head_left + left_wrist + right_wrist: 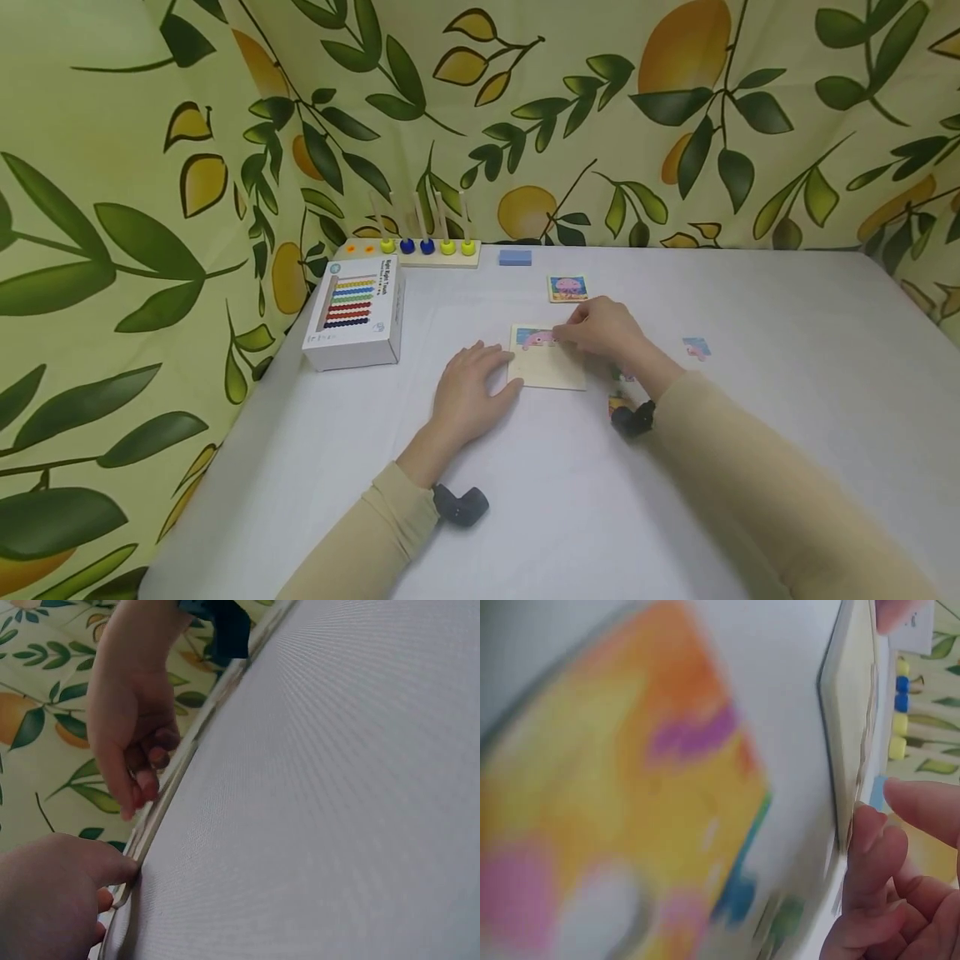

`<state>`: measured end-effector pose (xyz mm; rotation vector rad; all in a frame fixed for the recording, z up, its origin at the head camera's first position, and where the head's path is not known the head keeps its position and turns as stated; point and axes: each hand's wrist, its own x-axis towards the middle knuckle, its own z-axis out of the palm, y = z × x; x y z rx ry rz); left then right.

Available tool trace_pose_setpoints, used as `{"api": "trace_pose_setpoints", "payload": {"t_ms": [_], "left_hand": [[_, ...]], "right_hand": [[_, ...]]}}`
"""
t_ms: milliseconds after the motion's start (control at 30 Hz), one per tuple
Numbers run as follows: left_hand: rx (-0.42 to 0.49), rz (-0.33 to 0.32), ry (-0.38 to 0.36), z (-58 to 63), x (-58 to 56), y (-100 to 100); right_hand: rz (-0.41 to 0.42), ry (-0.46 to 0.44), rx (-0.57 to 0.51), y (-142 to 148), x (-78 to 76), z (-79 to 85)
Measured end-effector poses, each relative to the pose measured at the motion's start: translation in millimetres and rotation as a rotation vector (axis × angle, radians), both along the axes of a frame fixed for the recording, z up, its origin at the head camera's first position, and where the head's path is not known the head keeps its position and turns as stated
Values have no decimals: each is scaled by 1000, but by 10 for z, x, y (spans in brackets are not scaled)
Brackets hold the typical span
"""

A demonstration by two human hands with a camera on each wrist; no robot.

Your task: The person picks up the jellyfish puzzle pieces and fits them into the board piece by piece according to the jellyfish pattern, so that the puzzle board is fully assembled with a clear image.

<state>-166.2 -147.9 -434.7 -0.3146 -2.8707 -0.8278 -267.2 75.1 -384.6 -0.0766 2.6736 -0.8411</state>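
A square wooden puzzle board (551, 372) lies on the table, its top strip filled with pink-and-blue picture pieces (534, 337). My left hand (471, 392) rests at its left edge, fingers extended and thumb touching the board's side. At the board's upper right, my right hand (603, 327) pinches a puzzle piece, mostly hidden under the fingertips. In the right wrist view, the fingertips (866, 825) meet the board's edge (847, 712). A loose orange-yellow piece (667, 780) looms large and blurred there. Another loose piece (696, 347), pink and blue, lies farther right.
Behind the board lies a finished picture tile (567, 288). A blue block (515, 257), a bead peg stand (442, 260) and a white abacus box (356, 312) are toward the back left. Part of a green-and-pink piece (622, 374) shows below the right wrist. A patterned curtain borders the table.
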Motion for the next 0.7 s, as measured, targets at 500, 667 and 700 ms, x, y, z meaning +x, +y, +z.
{"api": "trace_pose_setpoints", "payload": {"t_ms": [500,667,700], "left_hand": [[19,-1,-2,-3,5,8],[22,-2,5,-15,11,11],[18,-2,6,-9,12,10]], "right_hand": [[-32,-51,-35,608,47,0],[-18,-35,-19,788,57,3],[-17,-34,-19,825,58,6]]}}
